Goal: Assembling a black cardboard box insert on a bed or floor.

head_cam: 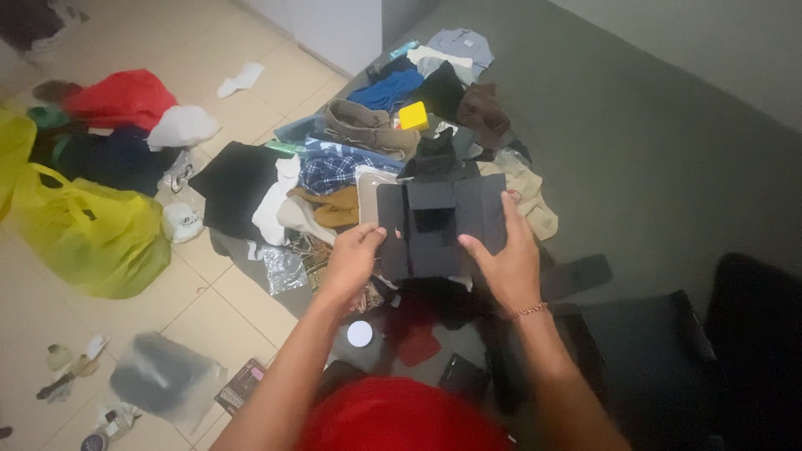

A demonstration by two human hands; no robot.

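Note:
A flat, dark cardboard box piece [439,225] with folded flaps is held up in front of me over a pile of clothes. My left hand [351,260] grips its left lower edge, thumb on top. My right hand [503,259] holds the right side, fingers wrapped around the edge, with a thin bracelet at the wrist. Below my arms a red cloth [401,413] covers my lap.
A heap of clothes [368,159] with a small yellow box [413,115] lies on the grey mat [635,150]. A yellow plastic bag [88,234], a red bag [121,96] and scattered litter sit on the tiled floor at the left. Dark items [652,351] lie at the right.

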